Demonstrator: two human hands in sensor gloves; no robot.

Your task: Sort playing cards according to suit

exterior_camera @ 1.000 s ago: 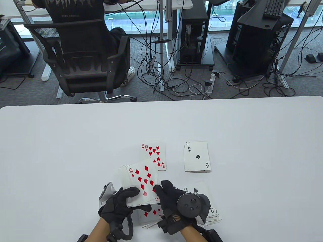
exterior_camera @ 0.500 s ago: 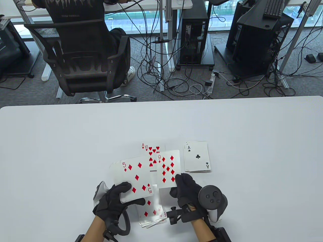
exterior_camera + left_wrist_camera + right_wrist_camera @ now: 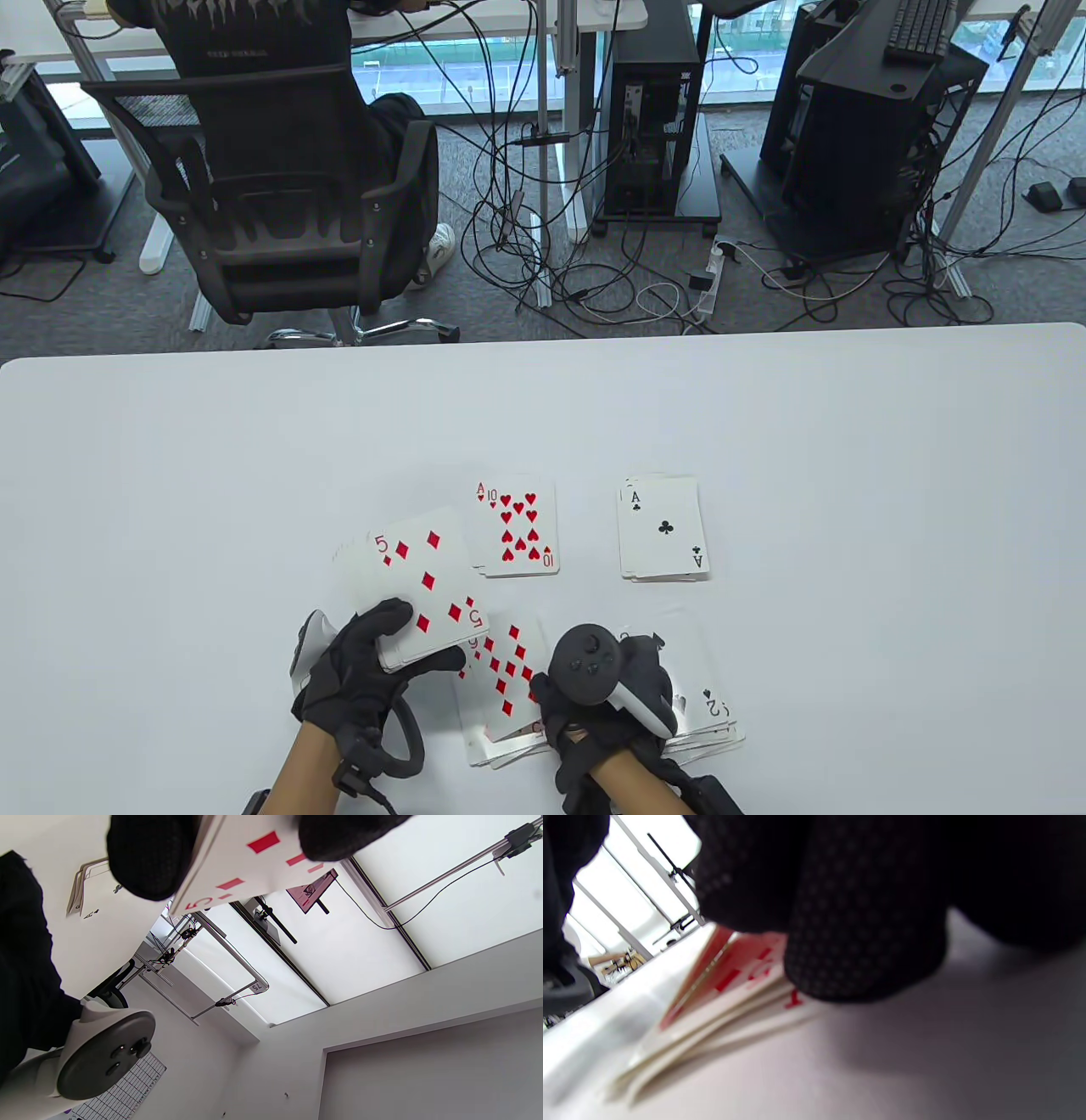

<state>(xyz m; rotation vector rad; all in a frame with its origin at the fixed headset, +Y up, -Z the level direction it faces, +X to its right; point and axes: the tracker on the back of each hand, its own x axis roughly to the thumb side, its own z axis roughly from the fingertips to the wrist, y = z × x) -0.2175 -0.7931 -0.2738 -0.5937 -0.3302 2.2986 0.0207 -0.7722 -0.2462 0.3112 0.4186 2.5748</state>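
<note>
Nine of diamonds (image 3: 507, 671) moved from mid-air onto diamond pile (image 3: 501, 730); my right hand (image 3: 607, 696) on it, grip unclear. Left hand (image 3: 361, 671) grasps deck (image 3: 424, 586); 5 next.

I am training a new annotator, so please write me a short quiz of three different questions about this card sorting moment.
1. True or false: the club pile shows an ace on top.
2. Which card tops the stack that the left hand holds?
A) five of diamonds
B) ten of hearts
C) two of spades
3. Fill in: the right hand rests over the ____ pile, beside the spade pile.

Key: 1 true; 2 A; 3 diamond.
</note>
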